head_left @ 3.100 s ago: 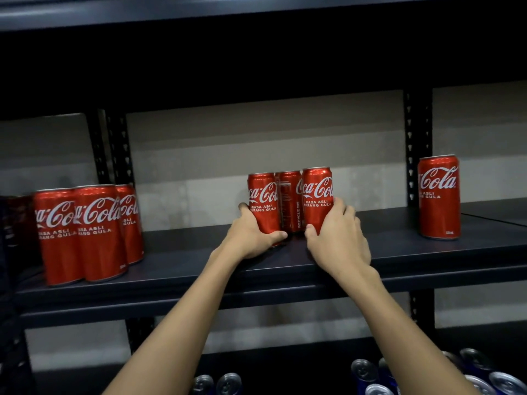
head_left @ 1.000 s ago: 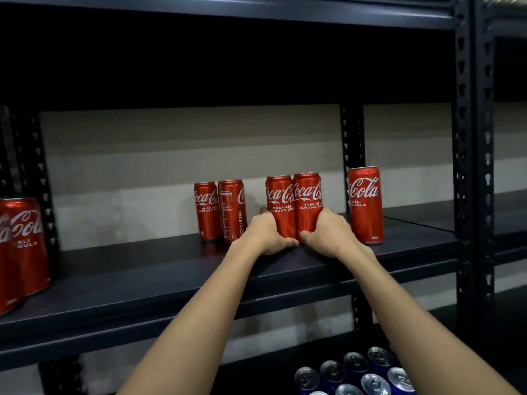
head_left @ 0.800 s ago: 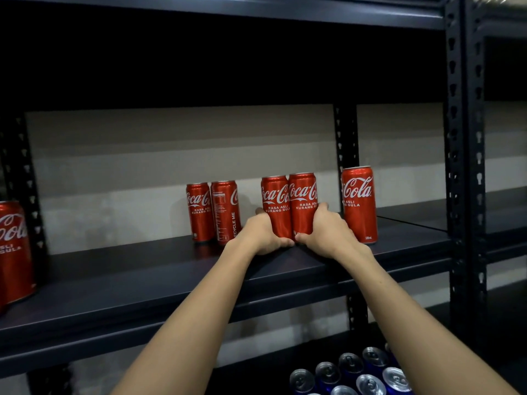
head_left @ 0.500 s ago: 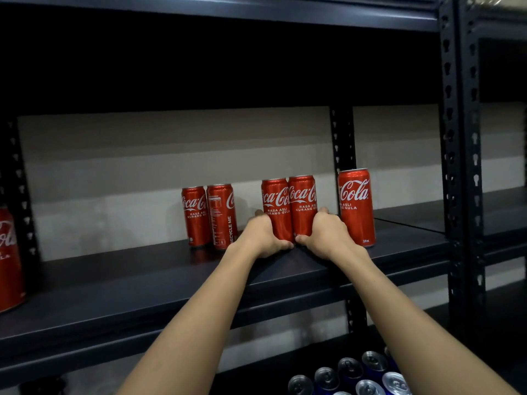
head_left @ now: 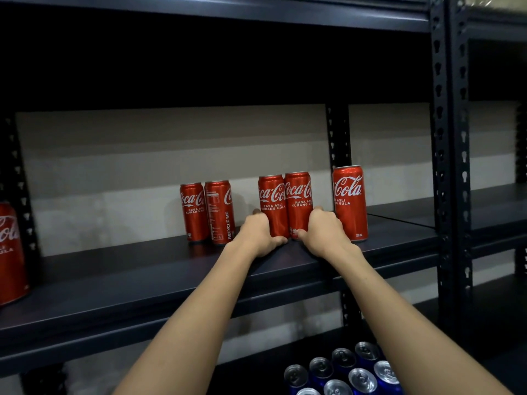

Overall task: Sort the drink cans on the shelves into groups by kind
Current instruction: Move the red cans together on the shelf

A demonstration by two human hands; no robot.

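Two red Coca-Cola cans stand side by side on the dark shelf (head_left: 142, 283). My left hand (head_left: 258, 233) grips the left can (head_left: 271, 199) low down, and my right hand (head_left: 322, 233) grips the right can (head_left: 298, 195) low down. Just right of them stands a single red can (head_left: 350, 201). A pair of red cans (head_left: 206, 212) stands to the left, further back. Another red can (head_left: 10, 252) is cut off by the left edge.
Several blue cans with silver tops (head_left: 342, 372) stand on the shelf below, at the bottom right. Black perforated uprights (head_left: 449, 166) rise on the right, with a rear post (head_left: 338, 138) behind the cans. An upper shelf (head_left: 228, 12) hangs overhead.
Both hands have slid the two gripped cans to the right, away from the other pair and close to the single can. The view has shifted to the right.
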